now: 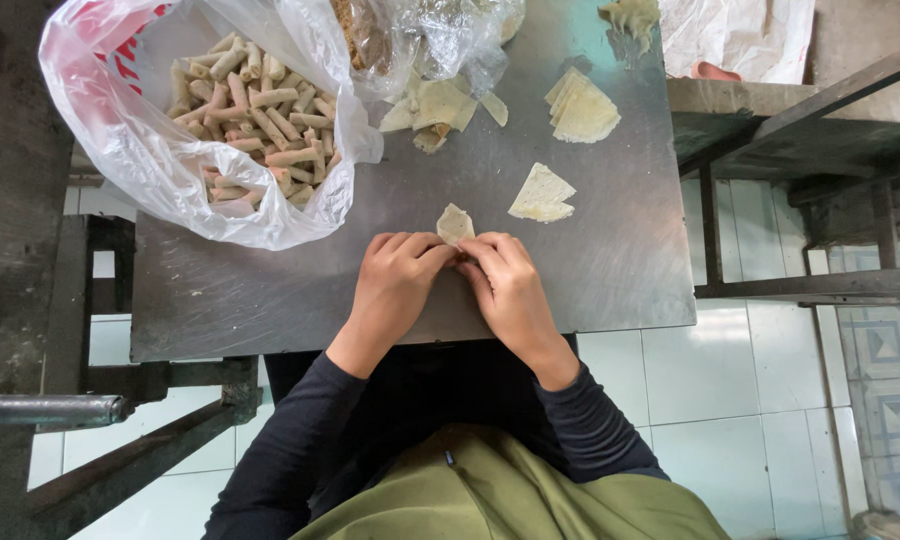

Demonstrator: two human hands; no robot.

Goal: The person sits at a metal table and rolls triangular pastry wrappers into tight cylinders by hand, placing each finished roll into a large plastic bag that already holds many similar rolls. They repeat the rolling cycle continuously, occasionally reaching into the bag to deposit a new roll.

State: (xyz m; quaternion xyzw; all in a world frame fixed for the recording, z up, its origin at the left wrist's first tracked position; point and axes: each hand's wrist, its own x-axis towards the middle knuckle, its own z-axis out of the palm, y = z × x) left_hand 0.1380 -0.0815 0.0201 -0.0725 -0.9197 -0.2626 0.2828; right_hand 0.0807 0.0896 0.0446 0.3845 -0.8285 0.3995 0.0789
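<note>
On the steel table [300,300], which fills most of the view, the work is laid out within easy reach. Largest of the things on it is a white plastic bag [130,150] at the far left corner, its mouth folded open and heaped with finished rolls [260,115], thin pale cylinders lying every way. Beside it sits a crumpled clear bag [440,40] that seems to hold filling, though its contents are hard to make out. Loose stacks of wrappers [582,108] lie farther right, with one folded wrapper [542,194] set apart, nearer the table's front edge.

Close to that front edge, both hands meet over one small wrapper [456,224]. The left hand [395,280] and the right hand [510,285] are drawn together, fingers curled, fingertips pinching the near end of the wrapper between them; only its far point shows beyond the knuckles. Whether filling already lies inside cannot be told, as the fingers cover it.

Judging by this, the step in hand looks like the start of a roll: the near edge tucked over. The next move would seem to call for even pressure from both sets of fingertips, pushing away from the body so the wrapper winds tight without tearing.
</note>
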